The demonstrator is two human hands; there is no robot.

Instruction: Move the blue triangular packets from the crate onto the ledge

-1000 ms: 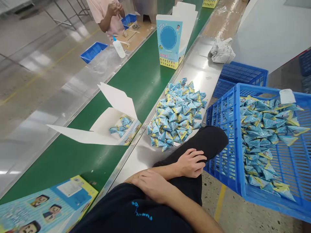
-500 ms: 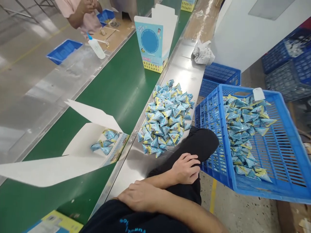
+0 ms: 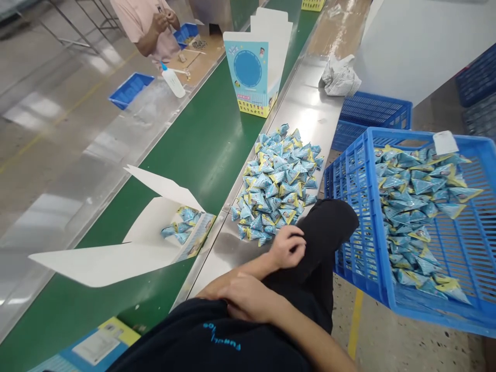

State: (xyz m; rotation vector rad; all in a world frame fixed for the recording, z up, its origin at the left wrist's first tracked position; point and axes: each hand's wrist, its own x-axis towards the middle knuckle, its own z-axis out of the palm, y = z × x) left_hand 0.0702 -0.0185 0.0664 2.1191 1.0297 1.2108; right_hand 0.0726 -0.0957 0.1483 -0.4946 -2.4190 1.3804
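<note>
Packets [image 3: 277,183] heaped on steel desk [image 3: 310,116], blue-yellow triangles, twelve o'clock of both hands. Blue crate [image 3: 351,217] at three o'clock, more packets inside. Open white carton [image 3: 155,230] at nine o'clock on green belt [image 3: 201,139]. Left hand [image 3: 287,248] on black knee, fingers loosely curled, empty, just beside heap. Right hand [image 3: 248,297] flat across left forearm, empty.

Surface [image 3: 310,119]: brushed steel, glossy, reflective. Belt [image 3: 201,139]: matt green rubber, smooth. Sachets [image 3: 277,181]: shiny crinkled foil-plastic film. Near crate [image 3: 352,206]: moulded blue plastic lattice, semi-gloss. Open carton [image 3: 147,237]: matt white card inside; far upright carton [image 3: 251,72] has a printed glossy face. Trouser knee [image 3: 329,227]: matt black cloth.
</note>
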